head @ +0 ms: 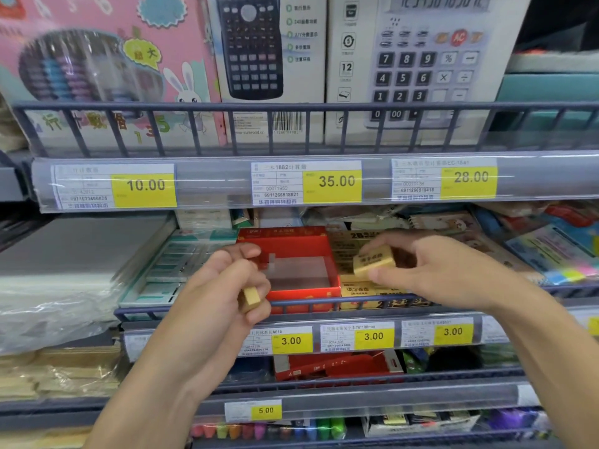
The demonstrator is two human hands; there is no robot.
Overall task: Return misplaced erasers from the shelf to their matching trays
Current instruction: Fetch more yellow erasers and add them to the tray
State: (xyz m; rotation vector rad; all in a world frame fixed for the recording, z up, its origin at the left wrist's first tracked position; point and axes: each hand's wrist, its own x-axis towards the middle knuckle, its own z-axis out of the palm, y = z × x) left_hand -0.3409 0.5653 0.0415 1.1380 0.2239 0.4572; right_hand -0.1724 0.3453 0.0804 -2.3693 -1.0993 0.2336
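Head view: the right hand [431, 273] pinches a pale yellow rectangular eraser [374, 260] above the yellow cardboard tray [366, 291], seemingly near delivery. The left hand [227, 286] grips a small tan eraser [251, 298] beside the empty red cardboard tray [304, 291], unplaced.

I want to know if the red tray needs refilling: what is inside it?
The red tray looks empty: only its pale bare floor shows. The left hand covers its near left corner, so that part cannot be checked.
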